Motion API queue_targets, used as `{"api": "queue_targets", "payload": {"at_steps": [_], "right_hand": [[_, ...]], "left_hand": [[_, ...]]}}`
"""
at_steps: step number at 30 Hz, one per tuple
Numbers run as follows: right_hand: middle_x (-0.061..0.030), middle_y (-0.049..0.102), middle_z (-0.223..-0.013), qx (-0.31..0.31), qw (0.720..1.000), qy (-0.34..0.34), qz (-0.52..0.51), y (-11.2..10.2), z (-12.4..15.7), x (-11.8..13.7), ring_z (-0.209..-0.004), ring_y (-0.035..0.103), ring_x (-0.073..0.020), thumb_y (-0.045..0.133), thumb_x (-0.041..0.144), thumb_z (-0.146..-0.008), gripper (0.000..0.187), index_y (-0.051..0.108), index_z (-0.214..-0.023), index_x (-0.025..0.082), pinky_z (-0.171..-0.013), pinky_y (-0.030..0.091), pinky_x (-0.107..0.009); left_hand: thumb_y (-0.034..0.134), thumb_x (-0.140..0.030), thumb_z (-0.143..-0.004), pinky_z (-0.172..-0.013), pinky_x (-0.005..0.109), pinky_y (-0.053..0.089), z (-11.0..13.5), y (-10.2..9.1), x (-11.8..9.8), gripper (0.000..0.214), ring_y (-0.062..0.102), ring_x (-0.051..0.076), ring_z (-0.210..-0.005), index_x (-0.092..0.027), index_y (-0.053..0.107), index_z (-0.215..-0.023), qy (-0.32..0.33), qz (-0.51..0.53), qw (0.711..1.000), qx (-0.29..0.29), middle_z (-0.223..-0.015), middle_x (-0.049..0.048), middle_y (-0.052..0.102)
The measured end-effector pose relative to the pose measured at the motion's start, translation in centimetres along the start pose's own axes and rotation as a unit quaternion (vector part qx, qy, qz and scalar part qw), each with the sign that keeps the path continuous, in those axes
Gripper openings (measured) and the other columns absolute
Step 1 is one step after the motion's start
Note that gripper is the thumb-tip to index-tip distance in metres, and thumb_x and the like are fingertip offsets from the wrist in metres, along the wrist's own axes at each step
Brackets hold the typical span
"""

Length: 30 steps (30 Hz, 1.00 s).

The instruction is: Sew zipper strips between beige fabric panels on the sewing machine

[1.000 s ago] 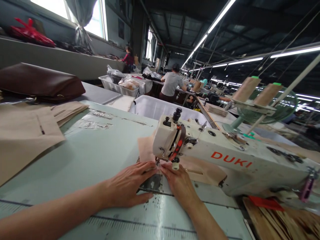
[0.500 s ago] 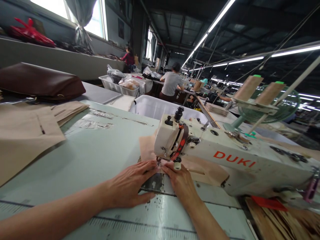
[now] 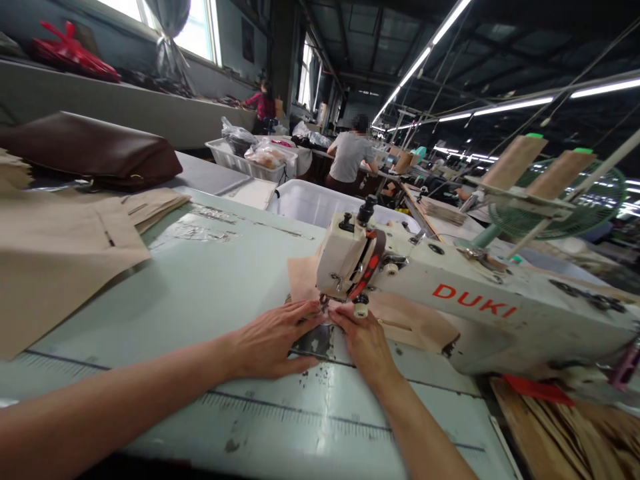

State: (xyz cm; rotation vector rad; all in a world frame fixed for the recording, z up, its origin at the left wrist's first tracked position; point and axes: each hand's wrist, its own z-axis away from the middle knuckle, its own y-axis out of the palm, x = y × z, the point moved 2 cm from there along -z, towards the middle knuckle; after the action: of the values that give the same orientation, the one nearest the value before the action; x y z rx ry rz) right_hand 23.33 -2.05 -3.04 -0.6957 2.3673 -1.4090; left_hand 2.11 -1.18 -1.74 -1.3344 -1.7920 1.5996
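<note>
A white DUKI sewing machine [image 3: 465, 300] stands on a pale green table [image 3: 200, 280]. A beige fabric piece [image 3: 415, 323] lies under its needle head [image 3: 345, 263]. My left hand [image 3: 273, 340] lies flat, fingers spread, pressing the fabric edge just left of the needle. My right hand [image 3: 365, 340] presses the fabric right below the presser foot, fingertips almost meeting those of the left. Neither hand grips anything. The needle itself is hidden behind the head.
Stacked beige fabric pieces [image 3: 65, 247] and a brown leather bag [image 3: 95, 150] lie at the left. A white bin [image 3: 310, 200] stands behind the table. Two thread cones [image 3: 540, 167] and a green fan [image 3: 560, 213] rise at the right. Other workers [image 3: 350, 157] sit farther back.
Both hands have stayed at the needle, sliding slightly away from me with the fabric. The view has shifted a little, so the table's near edge now shows.
</note>
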Motion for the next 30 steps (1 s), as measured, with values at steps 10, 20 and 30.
{"api": "queue_targets", "payload": {"at_steps": [10,20,30], "right_hand": [[-0.0022,0.070,-0.121,0.041,0.999,0.028,-0.009,0.0,0.0,-0.1,-0.103,0.065,-0.0243,0.057,0.005,-0.092,0.037,0.071,-0.120,0.024,-0.090,0.053,-0.040],[-0.0068,0.067,-0.125,0.051,0.993,0.097,0.039,-0.7,0.2,-1.1,-0.113,0.062,-0.0216,0.054,0.014,-0.098,0.030,0.069,-0.123,0.023,-0.098,0.048,-0.036],[-0.0090,0.071,-0.112,0.086,0.984,0.158,-0.005,-7.8,10.3,7.9,-0.095,0.067,-0.0255,0.045,0.028,-0.102,0.027,0.067,-0.114,0.020,-0.075,0.054,-0.035]], "left_hand": [[0.062,-0.049,-0.091,-0.114,0.047,0.039,-0.3,0.1,0.0,0.068,0.049,0.035,-0.133,-0.014,0.046,-0.147,0.024,0.005,1.000,-0.018,-0.142,0.0173,0.051],[0.061,-0.052,-0.092,-0.115,0.046,0.037,-0.5,0.1,0.1,0.068,0.047,0.034,-0.135,-0.015,0.046,-0.147,0.020,-0.035,0.999,-0.014,-0.146,0.0159,0.049],[0.058,-0.041,-0.097,-0.069,0.024,0.055,12.0,3.0,-10.0,0.025,0.065,0.015,-0.067,-0.021,0.069,-0.105,-0.137,0.219,0.963,-0.071,-0.079,0.0021,0.068]]}}
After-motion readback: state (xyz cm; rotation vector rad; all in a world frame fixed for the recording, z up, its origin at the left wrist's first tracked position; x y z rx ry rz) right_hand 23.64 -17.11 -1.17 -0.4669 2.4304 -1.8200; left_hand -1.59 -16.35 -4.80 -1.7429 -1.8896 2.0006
